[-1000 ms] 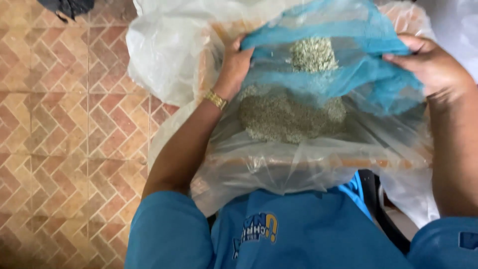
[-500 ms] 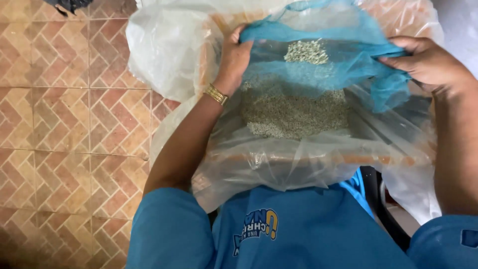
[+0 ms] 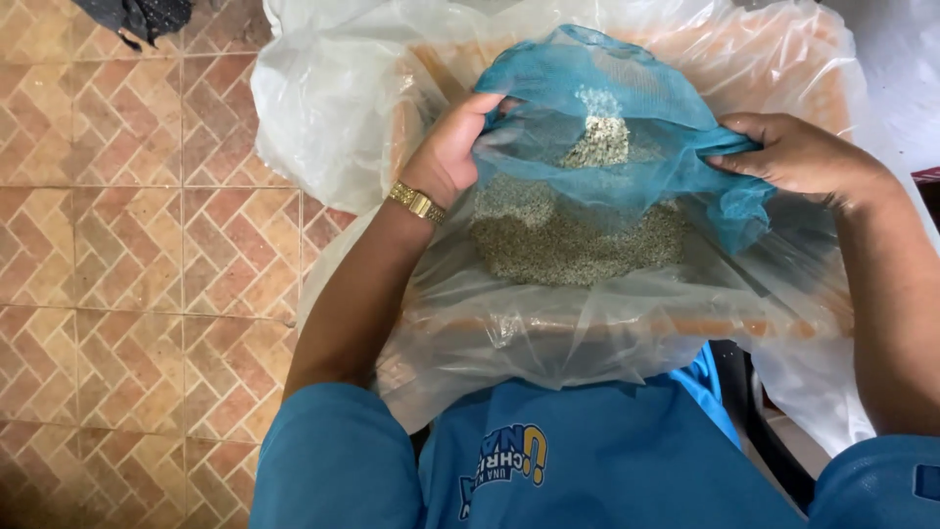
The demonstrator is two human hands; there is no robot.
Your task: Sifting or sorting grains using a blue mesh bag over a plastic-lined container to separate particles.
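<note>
Floor: herringbone tile floor [image 3: 117, 245] in brown and tan, far left of view; a dark cloth item [image 3: 137, 15] lies at its top edge.
Left arm: bare forearm with a gold wristwatch [image 3: 416, 203] at the wrist, reaching in from the blue shirt [image 3: 548, 460] at the bottom.
Left hand: left hand [image 3: 452, 147], its grip closed, fingers pinching the left edge of the blue mesh bag [image 3: 627, 118] and holding it up.
Mesh bag: raised and spread between both hands above the middle of the clear plastic bag [image 3: 333, 108]; a small clump of grains shows through the mesh near its centre.
Grains: pale greenish grains [image 3: 578, 240] heaped directly below the mesh, lying on the clear plastic liner; an orange-toned container wall shows faintly through the plastic.
Right hand: right hand [image 3: 798, 157], its grip closed, fingers bunching the right edge of the mesh; how much fabric is gathered cannot be told.
Judgement on the step: the work reads as emptying the mesh over the heap. Both edges are best kept level and directly above the pile, with the mesh shaken gently, so grains fall inside the liner and none catch in the folds.
</note>
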